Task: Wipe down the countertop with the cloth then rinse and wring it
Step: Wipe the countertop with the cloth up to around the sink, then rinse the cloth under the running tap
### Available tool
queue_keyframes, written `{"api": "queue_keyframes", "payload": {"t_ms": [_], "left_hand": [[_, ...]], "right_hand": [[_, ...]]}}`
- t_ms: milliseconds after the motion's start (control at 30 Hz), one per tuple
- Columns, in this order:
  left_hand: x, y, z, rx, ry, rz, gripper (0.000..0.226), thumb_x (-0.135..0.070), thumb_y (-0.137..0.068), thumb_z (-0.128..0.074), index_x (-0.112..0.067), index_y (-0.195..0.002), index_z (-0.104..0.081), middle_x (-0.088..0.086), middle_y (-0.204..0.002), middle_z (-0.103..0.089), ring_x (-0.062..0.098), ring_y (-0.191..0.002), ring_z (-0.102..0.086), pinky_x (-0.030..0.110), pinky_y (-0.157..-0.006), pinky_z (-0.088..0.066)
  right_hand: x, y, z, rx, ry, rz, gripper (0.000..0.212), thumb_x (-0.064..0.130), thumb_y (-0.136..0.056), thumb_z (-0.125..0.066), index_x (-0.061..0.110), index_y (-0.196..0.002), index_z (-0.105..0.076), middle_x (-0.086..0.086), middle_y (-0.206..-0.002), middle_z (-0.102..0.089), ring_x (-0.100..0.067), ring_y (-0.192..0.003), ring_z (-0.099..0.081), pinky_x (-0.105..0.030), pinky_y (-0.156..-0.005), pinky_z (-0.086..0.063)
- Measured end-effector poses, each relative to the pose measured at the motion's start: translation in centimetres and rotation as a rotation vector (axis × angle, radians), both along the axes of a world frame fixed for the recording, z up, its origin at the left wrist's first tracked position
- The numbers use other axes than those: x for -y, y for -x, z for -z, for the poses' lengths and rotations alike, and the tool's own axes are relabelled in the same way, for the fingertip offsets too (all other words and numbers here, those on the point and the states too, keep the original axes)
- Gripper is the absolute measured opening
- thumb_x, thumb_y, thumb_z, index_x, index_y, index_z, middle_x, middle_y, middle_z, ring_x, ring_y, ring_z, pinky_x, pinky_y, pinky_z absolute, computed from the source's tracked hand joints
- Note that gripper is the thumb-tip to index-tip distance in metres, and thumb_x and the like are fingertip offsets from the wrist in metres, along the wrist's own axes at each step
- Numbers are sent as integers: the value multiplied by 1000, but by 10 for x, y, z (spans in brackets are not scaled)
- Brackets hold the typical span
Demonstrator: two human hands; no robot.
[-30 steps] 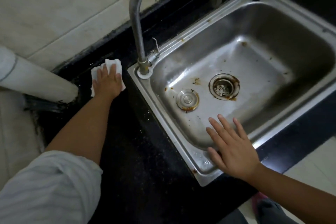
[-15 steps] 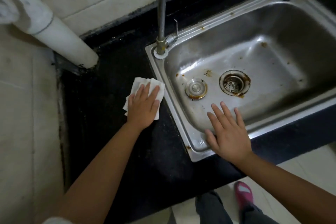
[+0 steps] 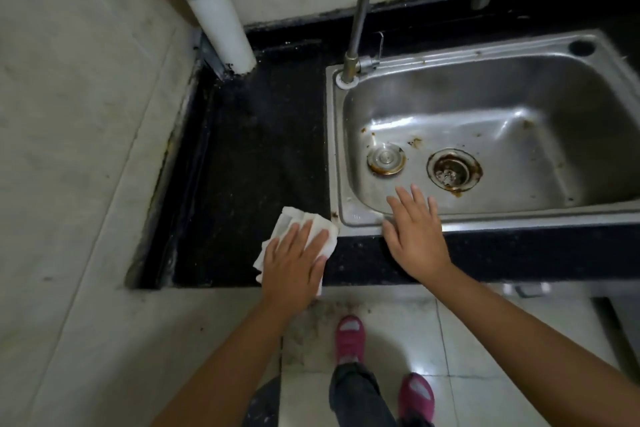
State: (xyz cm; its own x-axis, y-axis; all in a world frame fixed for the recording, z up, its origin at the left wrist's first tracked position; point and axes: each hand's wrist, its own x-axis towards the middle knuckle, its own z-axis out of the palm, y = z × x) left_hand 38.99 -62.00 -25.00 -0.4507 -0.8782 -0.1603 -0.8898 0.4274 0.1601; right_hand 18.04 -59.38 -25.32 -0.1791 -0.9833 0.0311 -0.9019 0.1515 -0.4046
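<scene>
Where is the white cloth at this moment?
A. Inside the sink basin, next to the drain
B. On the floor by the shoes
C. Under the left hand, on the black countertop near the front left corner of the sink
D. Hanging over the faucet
C: the left hand presses flat on the white cloth, which lies on the black countertop just beside the sink rim's front left corner.

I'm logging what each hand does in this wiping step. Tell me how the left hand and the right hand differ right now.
The left hand lies flat on the white cloth, pressing it onto the black countertop; the right hand touches no cloth. The left hand sits near the countertop's front edge, beside the sink; the right hand rests on the sink's front rim, fingers reaching over the basin. Both are open, palms down, fingers straight.
</scene>
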Motion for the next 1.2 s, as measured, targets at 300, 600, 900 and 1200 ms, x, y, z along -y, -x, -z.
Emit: {"api": "queue_keyframes", "payload": {"t_ms": [300,600,900,1200], "left_hand": [[-58,15,-2,-286,-13,-51,28,-28,-81,-40,-36,-101,-58,-5,-100,-72,8,-107,-48,25,-83,-31],[-84,72,-51,-706,-216,-262,47,-38,-93,-32,-10,-121,-57,-5,-116,-54,9,-111,-50,10,-90,-31],[-48,139,-102,-1020,-631,-358,12,-32,-99,-30,-34,-109,-36,-12,-99,-47,8,-91,-49,31,-80,-44],[-13,182,-106,-694,-713,-96,17,-26,-95,-46,-25,-79,-38,0,-81,-51,11,-70,-46,24,-62,-39]], "right_hand": [[-72,37,-3,46,14,-59,56,32,-87,-29,-5,-119,-56,-26,-131,-50,-34,-129,-29,-51,-103,-17],[-95,67,-27,223,65,52,73,45,-82,-19,-3,-128,-48,-21,-142,-39,-19,-133,-13,-39,-112,-9],[-113,94,-68,429,170,134,52,38,-91,-38,8,-133,-43,-4,-141,-39,-5,-132,-13,-26,-111,-11],[-78,131,-101,716,139,121,31,17,-93,-50,16,-124,-54,11,-120,-49,-1,-117,-43,7,-86,-28]]}}
